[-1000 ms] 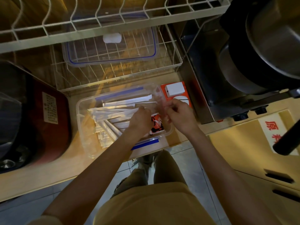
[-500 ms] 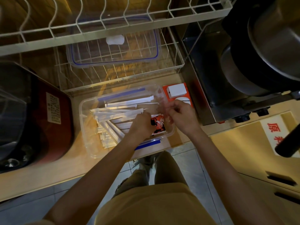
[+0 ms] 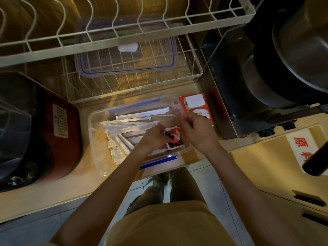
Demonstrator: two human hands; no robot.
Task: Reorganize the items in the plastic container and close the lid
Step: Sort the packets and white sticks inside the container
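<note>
A clear plastic container (image 3: 94,139) with blue clips sits open on the counter edge. Inside lie several white paper-wrapped sticks (image 3: 131,121) and red-black-white sachets (image 3: 173,137) at its right end. My left hand (image 3: 153,137) reaches into the container, its curled fingers on the sachets and the ends of the sticks. My right hand (image 3: 198,132) hovers over the container's right wall, its fingertips pinching a thin clear wrapper (image 3: 177,109). The clear lid (image 3: 127,57) with a blue seal lies in the wire rack behind the container.
A white wire dish rack (image 3: 124,32) spans the back, its upper shelf overhanging. A dark red appliance (image 3: 53,132) stands left. An orange box with a white block (image 3: 194,103) sits right of the container, beside a steel machine (image 3: 266,86).
Both hands stay at the container's right end. The left hand has slid slightly right onto the sachets, and the right hand has shifted a little over the right wall.
</note>
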